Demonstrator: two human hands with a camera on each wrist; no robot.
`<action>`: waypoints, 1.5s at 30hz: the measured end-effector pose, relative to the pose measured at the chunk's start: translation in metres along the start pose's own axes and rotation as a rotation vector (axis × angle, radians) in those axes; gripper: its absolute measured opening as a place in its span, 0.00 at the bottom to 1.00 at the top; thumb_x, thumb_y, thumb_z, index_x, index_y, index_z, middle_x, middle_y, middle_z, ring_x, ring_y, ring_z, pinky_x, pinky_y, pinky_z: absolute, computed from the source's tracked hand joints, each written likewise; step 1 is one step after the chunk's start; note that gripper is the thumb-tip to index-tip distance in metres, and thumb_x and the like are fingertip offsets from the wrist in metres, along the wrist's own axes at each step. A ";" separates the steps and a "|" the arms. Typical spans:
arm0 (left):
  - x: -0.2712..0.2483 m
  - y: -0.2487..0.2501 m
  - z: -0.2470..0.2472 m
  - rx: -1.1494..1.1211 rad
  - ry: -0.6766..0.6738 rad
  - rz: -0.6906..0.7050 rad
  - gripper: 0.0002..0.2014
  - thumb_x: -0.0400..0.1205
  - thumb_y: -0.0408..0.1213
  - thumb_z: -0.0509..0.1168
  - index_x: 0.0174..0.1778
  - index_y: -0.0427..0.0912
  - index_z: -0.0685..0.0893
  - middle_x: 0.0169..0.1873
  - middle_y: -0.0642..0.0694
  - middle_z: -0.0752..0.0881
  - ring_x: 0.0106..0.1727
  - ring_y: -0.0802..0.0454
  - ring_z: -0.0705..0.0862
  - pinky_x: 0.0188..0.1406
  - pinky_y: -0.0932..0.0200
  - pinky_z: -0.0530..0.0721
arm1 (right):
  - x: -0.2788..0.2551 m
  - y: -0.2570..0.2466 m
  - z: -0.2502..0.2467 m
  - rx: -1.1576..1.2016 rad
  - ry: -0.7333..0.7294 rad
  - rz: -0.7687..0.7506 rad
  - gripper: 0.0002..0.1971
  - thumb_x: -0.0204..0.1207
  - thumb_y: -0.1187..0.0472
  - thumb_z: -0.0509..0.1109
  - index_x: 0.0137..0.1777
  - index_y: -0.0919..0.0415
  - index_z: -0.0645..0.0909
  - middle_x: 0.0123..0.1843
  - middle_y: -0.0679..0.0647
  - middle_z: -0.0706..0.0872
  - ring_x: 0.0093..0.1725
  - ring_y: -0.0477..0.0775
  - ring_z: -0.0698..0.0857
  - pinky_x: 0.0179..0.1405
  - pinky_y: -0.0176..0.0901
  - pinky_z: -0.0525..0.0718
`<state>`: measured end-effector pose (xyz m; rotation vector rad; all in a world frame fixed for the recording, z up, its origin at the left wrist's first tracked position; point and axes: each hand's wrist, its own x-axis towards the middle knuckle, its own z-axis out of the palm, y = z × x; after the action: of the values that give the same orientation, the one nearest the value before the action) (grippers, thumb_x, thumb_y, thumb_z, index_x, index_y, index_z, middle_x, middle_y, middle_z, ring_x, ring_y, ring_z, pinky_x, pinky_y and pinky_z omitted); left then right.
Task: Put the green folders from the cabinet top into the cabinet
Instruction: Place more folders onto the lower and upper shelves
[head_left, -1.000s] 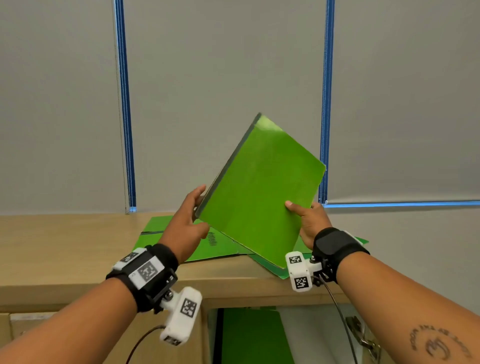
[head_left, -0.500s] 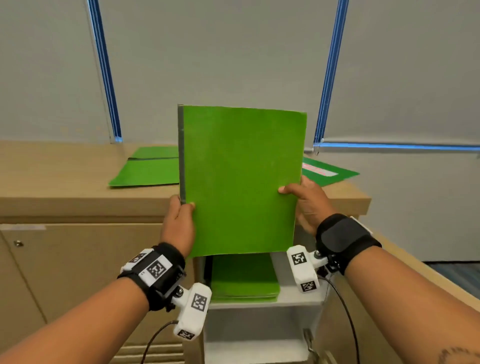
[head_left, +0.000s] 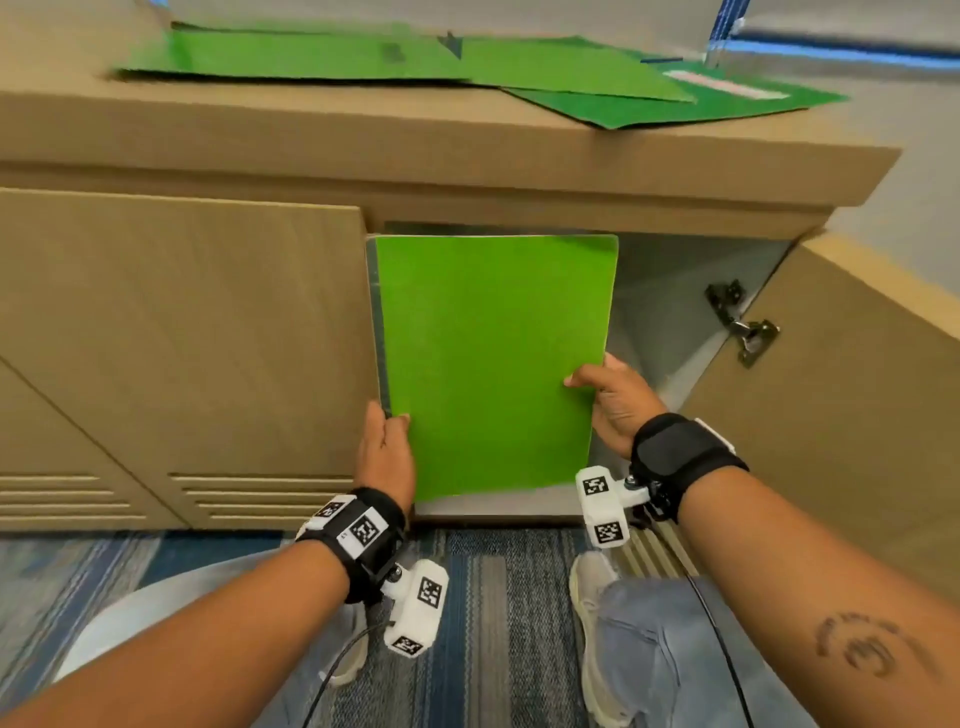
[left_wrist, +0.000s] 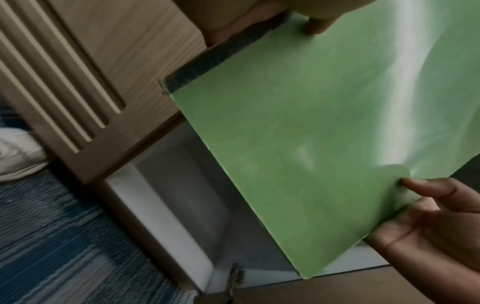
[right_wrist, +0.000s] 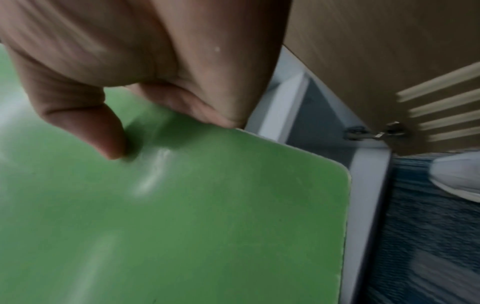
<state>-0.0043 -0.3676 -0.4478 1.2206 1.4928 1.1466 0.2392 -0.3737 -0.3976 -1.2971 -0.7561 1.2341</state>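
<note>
Fingers (head_left: 584, 378) of both hands pinching green folder (head_left: 493, 364), cabinet (head_left: 675, 291) interior mostly hidden

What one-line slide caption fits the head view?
Both hands, left hand and right hand, hold a green folder at the open cabinet; more folders remain on top.

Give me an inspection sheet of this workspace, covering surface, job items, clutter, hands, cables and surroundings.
Surface: wooden cabinet top, partly covered by folders.
Job's things: held green folder upright at the open cabinet compartment; more green folders on top, overlapping.
Clutter: nothing seen.
Grippers: left hand grips the folder's spine edge; right hand pinches the opposite edge.
Cables: black wrist-camera cable hanging under the left wrist, another by the right.
Surroundings: open cabinet door with hinge, blue striped carpet, shoes.
</note>
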 end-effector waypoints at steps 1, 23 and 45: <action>0.000 -0.015 0.005 0.024 0.005 -0.026 0.24 0.86 0.41 0.52 0.76 0.33 0.67 0.75 0.41 0.71 0.75 0.45 0.69 0.76 0.53 0.64 | 0.002 0.013 -0.003 -0.003 0.016 0.035 0.18 0.70 0.79 0.61 0.52 0.60 0.83 0.52 0.60 0.87 0.52 0.61 0.84 0.58 0.60 0.82; -0.019 -0.226 0.052 0.435 -0.165 -0.375 0.04 0.86 0.32 0.52 0.51 0.34 0.69 0.43 0.35 0.77 0.46 0.39 0.79 0.45 0.50 0.72 | 0.031 0.268 -0.071 -0.140 0.164 0.598 0.10 0.58 0.70 0.72 0.41 0.63 0.82 0.53 0.63 0.86 0.55 0.63 0.83 0.66 0.59 0.78; 0.106 -0.281 0.111 1.220 -0.779 -0.139 0.60 0.70 0.33 0.78 0.82 0.63 0.37 0.79 0.40 0.24 0.83 0.31 0.48 0.76 0.43 0.69 | 0.200 0.324 -0.081 -0.574 0.301 0.343 0.26 0.74 0.80 0.63 0.72 0.67 0.75 0.64 0.68 0.84 0.50 0.56 0.79 0.31 0.29 0.76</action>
<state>0.0354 -0.2759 -0.7522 1.9547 1.5475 -0.5131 0.2871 -0.2589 -0.7662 -2.1014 -0.7106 1.0786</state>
